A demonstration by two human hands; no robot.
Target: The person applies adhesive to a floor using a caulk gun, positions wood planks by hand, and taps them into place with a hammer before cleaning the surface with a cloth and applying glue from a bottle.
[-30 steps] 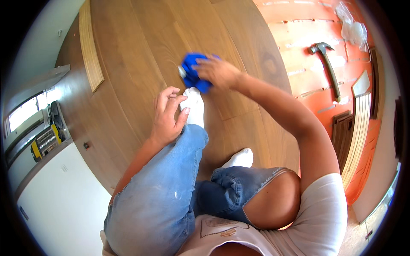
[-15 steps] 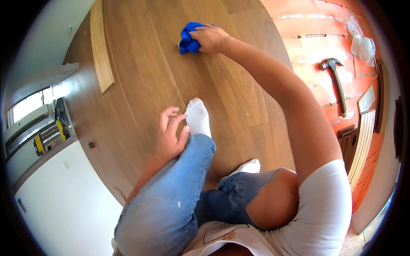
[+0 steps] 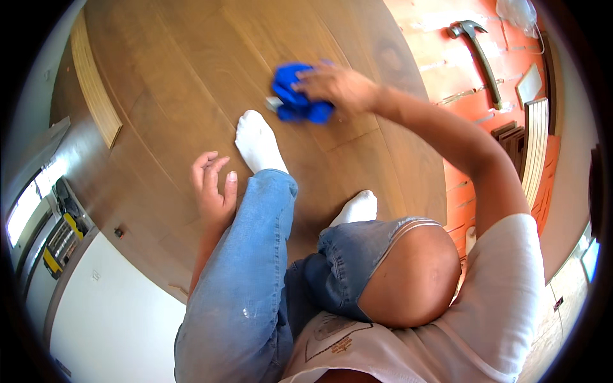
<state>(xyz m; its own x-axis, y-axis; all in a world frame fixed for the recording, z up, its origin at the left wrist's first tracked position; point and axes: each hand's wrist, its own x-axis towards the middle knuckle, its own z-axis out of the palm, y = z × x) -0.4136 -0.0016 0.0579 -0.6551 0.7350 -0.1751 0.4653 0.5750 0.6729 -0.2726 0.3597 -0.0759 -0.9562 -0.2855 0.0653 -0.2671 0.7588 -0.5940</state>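
Note:
Bunched under my right hand (image 3: 338,88) is a blue cloth (image 3: 297,92), pressed onto the brown wood-plank floor (image 3: 198,57). The fingers curl over the cloth and are slightly smeared by motion. A small whitish tag or patch (image 3: 274,103) shows at the cloth's left edge. My left hand (image 3: 215,188) hangs beside my left knee with its fingers loosely bent and apart, holding nothing. My foot in a white sock (image 3: 258,142) stands on the planks between the two hands.
A claw hammer (image 3: 480,60) lies on the orange underlayment (image 3: 440,80) at the right. Near it are stacked plank offcuts (image 3: 511,143), a ribbed strip (image 3: 535,150) and a clear plastic bag (image 3: 517,14). Another ribbed strip (image 3: 92,83) lies at the far left, above a white panel (image 3: 115,300).
My right hand has drawn the blue cloth nearer, its elbow bending outward. The view has shifted, so the floor and hammer sit differently. My left hand stays open by the knee.

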